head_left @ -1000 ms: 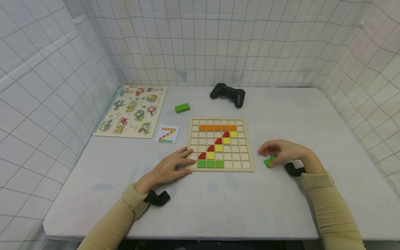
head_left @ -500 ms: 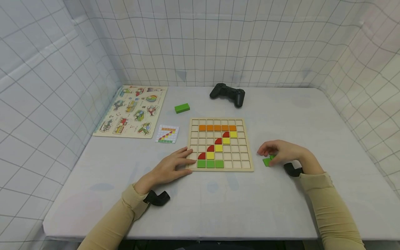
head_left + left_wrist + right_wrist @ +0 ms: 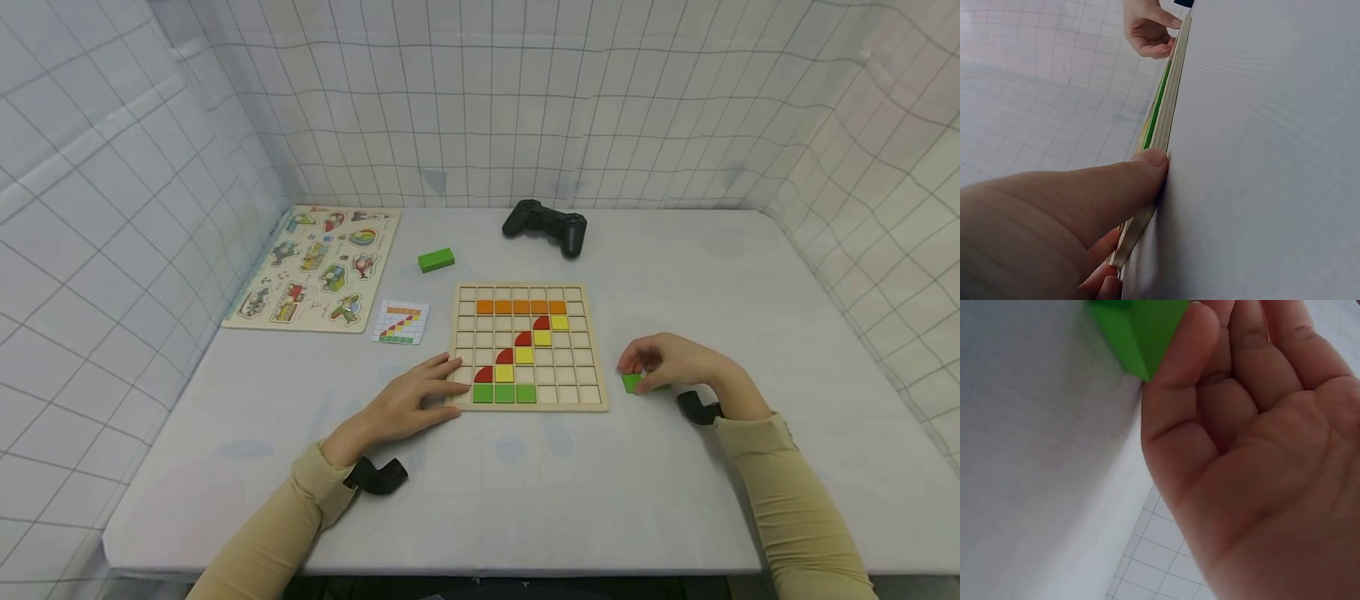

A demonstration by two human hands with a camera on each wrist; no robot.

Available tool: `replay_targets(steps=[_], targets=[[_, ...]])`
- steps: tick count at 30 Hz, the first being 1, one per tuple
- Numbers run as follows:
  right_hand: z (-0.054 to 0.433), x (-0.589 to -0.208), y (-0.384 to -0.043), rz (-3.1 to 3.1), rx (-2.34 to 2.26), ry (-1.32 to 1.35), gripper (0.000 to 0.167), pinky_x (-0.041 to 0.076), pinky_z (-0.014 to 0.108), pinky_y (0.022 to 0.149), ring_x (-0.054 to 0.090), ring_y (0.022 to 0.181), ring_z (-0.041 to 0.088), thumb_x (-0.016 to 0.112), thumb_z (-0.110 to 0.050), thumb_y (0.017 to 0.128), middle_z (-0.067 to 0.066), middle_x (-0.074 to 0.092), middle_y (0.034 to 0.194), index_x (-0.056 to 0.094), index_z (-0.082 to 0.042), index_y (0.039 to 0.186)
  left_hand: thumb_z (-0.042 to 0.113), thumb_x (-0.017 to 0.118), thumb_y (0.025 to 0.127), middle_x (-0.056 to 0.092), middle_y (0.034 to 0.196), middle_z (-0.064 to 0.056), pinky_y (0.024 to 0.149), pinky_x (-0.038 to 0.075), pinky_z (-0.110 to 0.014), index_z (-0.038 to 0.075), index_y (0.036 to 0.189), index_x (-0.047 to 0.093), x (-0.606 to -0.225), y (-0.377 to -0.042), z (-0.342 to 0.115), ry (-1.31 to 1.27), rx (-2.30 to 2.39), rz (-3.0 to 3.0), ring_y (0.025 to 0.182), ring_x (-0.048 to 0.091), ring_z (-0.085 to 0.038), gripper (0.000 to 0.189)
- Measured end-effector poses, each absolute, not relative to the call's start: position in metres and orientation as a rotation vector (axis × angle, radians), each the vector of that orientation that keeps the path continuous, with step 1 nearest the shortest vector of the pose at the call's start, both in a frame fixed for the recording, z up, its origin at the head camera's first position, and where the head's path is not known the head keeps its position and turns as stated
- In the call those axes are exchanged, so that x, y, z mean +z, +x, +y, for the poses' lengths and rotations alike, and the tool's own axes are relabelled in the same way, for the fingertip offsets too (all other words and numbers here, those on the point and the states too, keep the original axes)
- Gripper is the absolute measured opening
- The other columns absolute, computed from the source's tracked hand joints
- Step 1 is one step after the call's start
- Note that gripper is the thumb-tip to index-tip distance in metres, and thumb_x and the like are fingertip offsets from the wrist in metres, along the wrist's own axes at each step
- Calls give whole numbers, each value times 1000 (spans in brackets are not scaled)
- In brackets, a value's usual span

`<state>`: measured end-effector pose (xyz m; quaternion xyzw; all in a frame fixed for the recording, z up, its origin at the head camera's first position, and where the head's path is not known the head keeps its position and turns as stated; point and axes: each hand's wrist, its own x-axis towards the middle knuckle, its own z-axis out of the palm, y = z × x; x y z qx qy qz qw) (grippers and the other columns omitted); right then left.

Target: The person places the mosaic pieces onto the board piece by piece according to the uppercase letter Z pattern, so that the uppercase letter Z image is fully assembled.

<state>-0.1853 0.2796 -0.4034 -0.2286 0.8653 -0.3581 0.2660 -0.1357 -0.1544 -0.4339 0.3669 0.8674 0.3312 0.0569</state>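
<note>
A wooden grid board (image 3: pixel 577 342) bears orange, red, yellow and green tiles. My left hand (image 3: pixel 408 398) rests at its lower left corner, fingers extended over the left side. In the left wrist view, the thumb (image 3: pixel 1147 159) lies against the board's front edge. To the right of the board, my right hand (image 3: pixel 671 362) pinches a green square tile (image 3: pixel 632 382) between thumb and fingers, low over the table. The right wrist view shows that tile (image 3: pixel 1150 331) at the thumb tip. Another green tile (image 3: pixel 662 387) shows partly beneath the hand.
A small pattern card (image 3: pixel 402 322) lies left of the board, beside a picture puzzle board (image 3: pixel 315 267). Behind the board are a green block (image 3: pixel 437 260) and a black game controller (image 3: pixel 546 227). White gridded cloth (image 3: pixel 517 108) rises at the back and sides.
My right hand has shifted slightly left, bringing one green tile away from the other, which now shows behind the thumb. The left hand has stayed in place.
</note>
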Motion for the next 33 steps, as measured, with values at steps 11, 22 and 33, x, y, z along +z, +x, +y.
replay_targets(steps=[11, 22, 33], targets=[[274, -401, -185, 2313, -971, -625, 26, 46, 24, 63, 50, 74, 19, 79, -7, 73, 5, 59, 81, 65, -4, 95, 29, 67, 88, 39, 145, -13, 111, 25, -46, 9, 122, 64, -436, -136, -156, 1124, 1009, 2636, 139, 24, -30, 40], [270, -399, -191, 2350, -985, -608, 19, 45, 25, 57, 52, 65, 16, 79, -14, 75, 2, 59, 73, 64, -8, 84, 29, 68, 88, 39, 145, -11, 111, 25, -46, 9, 123, 64, -435, -136, -155, 1114, 1014, 2626, 139, 23, -29, 40], [243, -390, -194, 2401, -1002, -680, 13, 48, 25, 64, 56, 73, 18, 74, -17, 82, 0, 63, 79, 66, -10, 90, 27, 68, 87, 39, 145, -12, 111, 25, -46, 9, 122, 65, -434, -136, -154, 1120, 1017, 2624, 139, 23, -29, 39]])
